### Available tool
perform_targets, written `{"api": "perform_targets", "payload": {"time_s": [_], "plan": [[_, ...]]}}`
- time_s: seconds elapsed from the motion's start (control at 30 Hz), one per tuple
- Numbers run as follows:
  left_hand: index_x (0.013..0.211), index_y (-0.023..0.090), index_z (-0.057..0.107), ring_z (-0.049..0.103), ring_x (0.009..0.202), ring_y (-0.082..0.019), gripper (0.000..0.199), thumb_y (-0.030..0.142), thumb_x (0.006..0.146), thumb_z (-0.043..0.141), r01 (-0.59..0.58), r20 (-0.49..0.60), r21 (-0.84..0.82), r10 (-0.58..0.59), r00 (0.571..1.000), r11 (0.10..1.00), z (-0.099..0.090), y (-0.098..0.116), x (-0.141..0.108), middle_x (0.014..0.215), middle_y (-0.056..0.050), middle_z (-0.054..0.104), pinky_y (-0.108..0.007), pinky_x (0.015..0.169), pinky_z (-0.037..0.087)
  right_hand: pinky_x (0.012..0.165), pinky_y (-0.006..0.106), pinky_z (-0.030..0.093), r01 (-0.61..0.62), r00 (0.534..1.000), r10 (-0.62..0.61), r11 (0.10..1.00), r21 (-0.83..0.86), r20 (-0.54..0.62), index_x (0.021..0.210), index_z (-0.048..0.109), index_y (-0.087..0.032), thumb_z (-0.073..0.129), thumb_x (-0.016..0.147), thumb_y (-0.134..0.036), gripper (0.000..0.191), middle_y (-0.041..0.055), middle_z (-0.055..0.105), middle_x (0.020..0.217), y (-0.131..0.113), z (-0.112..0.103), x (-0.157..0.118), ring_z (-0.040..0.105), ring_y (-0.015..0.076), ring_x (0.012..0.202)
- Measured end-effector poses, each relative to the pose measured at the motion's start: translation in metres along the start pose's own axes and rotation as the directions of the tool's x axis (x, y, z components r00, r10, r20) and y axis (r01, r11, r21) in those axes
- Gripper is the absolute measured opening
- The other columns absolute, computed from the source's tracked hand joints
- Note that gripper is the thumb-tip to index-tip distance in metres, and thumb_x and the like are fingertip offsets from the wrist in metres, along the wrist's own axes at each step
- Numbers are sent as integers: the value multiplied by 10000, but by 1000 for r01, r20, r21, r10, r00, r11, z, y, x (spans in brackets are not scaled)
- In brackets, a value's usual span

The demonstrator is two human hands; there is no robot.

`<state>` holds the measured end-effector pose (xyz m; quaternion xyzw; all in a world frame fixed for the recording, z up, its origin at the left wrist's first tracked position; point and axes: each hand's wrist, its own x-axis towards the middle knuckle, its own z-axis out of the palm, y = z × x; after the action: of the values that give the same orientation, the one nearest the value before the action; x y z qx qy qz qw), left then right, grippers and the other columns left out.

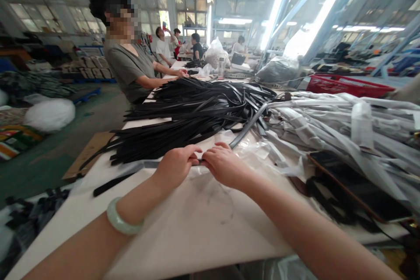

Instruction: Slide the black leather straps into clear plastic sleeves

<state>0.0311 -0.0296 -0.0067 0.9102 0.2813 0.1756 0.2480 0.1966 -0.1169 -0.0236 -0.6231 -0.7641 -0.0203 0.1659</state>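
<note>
Our left hand (177, 167) and right hand (225, 166) are curled closed, fingertips meeting on a crumpled clear plastic sheet (252, 151) on the white table (197, 223). Just beyond lies a heap of long, flat black leather straps (183, 140), long axis running across the table, loose ends pointing left.

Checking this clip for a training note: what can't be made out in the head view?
- What the left hand and right hand pinch: their fingers hide it.
- Inside the red crate: plastic-wrapped bundles block it.
- Dark flat slab: bundles overlap it, identity unclear.
- Small items on the far table: too small.
</note>
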Motion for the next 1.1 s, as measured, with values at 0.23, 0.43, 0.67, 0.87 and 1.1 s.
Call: {"api": "perform_targets", "payload": {"time_s": [0.23,0.43,0.67,0.87,1.1], "plan": [[1023,199,636,652,920,-234,218,329,863,567,-107,109,355,73,991,929,-7,-22,7,985,-79,696,-286,752,462,969,380,250,-93,995,93,995,-31,21,821,611,-173,517,924,-237,153,46,664,872,44,-12,-7,586,191,895],[857,170,634,675,784,-231,250,359,918,483,-135,148,505,69,987,852,7,-13,2,818,-72,694,-284,633,468,887,339,314,32,996,-36,998,-48,-86,755,616,-173,512,928,-255,218,34,647,752,13,0,-3,590,176,769],[932,169,592,654,897,-213,307,456,905,487,-141,131,606,76,988,783,-5,-13,0,925,-70,678,-279,718,485,909,352,334,109,994,-108,981,-161,12,955,664,-212,552,910,-263,131,30,702,832,38,1,-8,635,191,818],[888,146,582,661,809,-265,275,405,908,491,-10,-17,671,28,999,741,-17,-22,3,843,-95,670,-321,629,483,587,279,320,-129,990,140,943,-308,12,938,646,-227,442,962,-328,229,38,671,918,40,-11,-8,623,179,748],[831,158,595,665,769,-286,214,263,910,426,0,-58,683,54,997,731,-11,-15,0,787,-91,663,-327,575,472,600,265,313,-150,983,172,954,-259,66,1171,554,-264,363,998,-376,281,45,657,938,-13,-7,7,617,179,802]]}}
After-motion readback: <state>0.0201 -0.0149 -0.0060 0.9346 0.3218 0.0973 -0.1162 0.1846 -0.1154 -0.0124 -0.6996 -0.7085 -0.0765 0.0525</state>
